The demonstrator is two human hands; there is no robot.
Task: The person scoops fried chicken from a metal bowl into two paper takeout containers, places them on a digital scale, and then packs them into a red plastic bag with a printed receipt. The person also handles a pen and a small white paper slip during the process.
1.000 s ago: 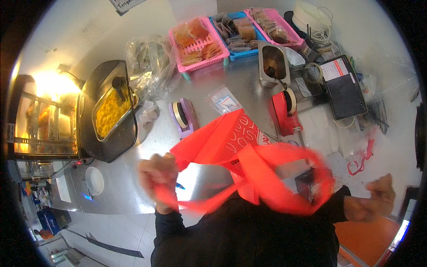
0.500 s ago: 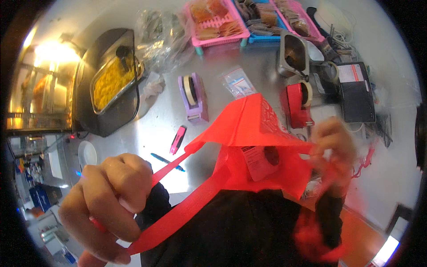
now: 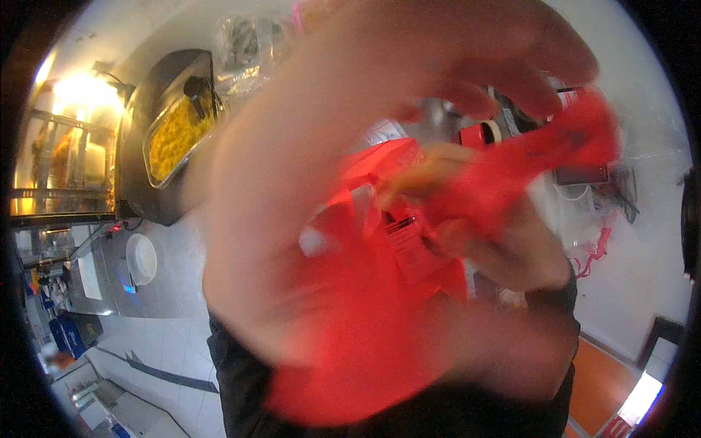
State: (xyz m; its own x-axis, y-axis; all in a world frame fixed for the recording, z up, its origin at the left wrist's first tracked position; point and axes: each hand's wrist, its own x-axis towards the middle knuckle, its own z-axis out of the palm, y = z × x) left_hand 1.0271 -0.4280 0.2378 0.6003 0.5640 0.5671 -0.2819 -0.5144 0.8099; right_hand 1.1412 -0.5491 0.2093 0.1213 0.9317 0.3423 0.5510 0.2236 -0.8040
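Observation:
A red fabric bag [image 3: 383, 155] is in front of my body, its straps smeared by motion. A white printed slip [image 3: 405, 232] shows at its opening, tinted red. My left hand [image 3: 365, 80], large and badly blurred, crosses high over the bag toward the right; its grip cannot be made out. To the right of the bag, my right hand [image 3: 511, 252] is closed on the red fabric, its fingers partly hidden by a strap. A blurred red strip [image 3: 562, 142] stretches up and right from the bag.
At the left stands a metal pan of yellow food [image 3: 179, 142] with a black-handled utensil, beside a lit glass cabinet [image 3: 69, 160]. A white round dish [image 3: 142, 259] lies nearer. A red tape dispenser [image 3: 475, 136] and clear plastic bags [image 3: 252, 44] are partly covered by my left hand.
My left hand has swept from the lower left up across the bag, now hiding much of the counter. My right hand has moved slightly left and down. The straps have shifted and crossed.

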